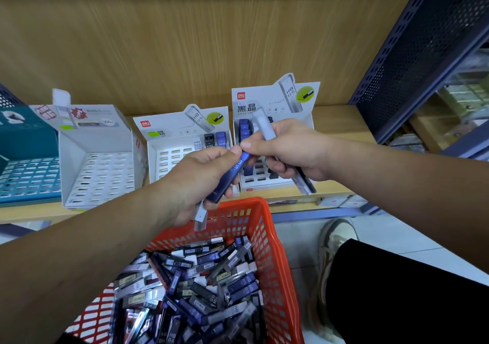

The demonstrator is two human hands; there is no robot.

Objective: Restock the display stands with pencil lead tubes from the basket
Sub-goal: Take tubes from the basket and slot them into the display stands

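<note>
My left hand [203, 182] grips a blue lead tube [230, 177] and a clear one that sticks out below the palm. My right hand [285, 150] holds a bundle of clear and dark tubes [264, 126], and its thumb and forefinger pinch the blue tube's top end. Both hands meet in front of two white display stands: the middle stand [169, 155] has mostly bare slots, the right stand [275, 105] holds several blue and black tubes. An orange basket [275, 253] full of loose tubes sits below the hands.
An open white slotted stand [100, 163] and a teal stand [29, 174] sit on the wooden shelf [336, 121] to the left. A dark blue perforated shelf upright [423, 60] rises at the right. My shoe [333, 238] and dark trouser leg are on the tiled floor beside the basket.
</note>
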